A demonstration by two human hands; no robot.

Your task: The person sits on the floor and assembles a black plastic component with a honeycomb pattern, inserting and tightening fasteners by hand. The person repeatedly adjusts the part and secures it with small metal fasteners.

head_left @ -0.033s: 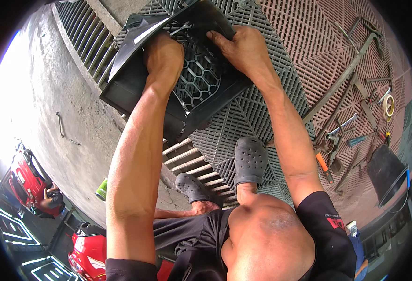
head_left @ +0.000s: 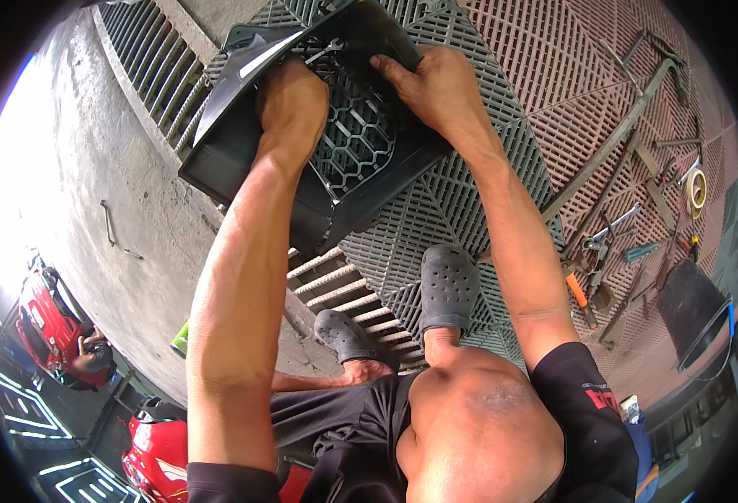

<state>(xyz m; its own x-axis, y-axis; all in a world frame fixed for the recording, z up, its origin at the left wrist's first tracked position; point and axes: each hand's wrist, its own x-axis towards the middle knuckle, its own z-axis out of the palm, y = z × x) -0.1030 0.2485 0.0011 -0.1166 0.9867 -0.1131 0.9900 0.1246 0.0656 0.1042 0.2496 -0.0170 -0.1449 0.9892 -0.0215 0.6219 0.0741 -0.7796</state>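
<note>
A black plastic grille panel (head_left: 361, 159) with a honeycomb mesh is held tilted above the floor tiles. My left hand (head_left: 291, 102) is closed in a fist on the panel's mesh near its left side. A slim silver piece (head_left: 323, 53) shows just past the knuckles. My right hand (head_left: 430, 84) grips the panel's upper right edge, fingers curled over the rim. What the left fingers wrap is hidden under the hand.
Grey grid tiles (head_left: 461, 193) and reddish grid tiles (head_left: 553, 75) cover the floor, with a metal drain grate (head_left: 335, 281) and concrete (head_left: 92, 168) to the left. Metal bars, a tape roll (head_left: 697, 189), an orange-handled screwdriver (head_left: 579, 295) and another black panel (head_left: 689, 308) lie right. Red motorcycles (head_left: 46, 327) stand lower left. My clogs (head_left: 447, 285) rest below the panel.
</note>
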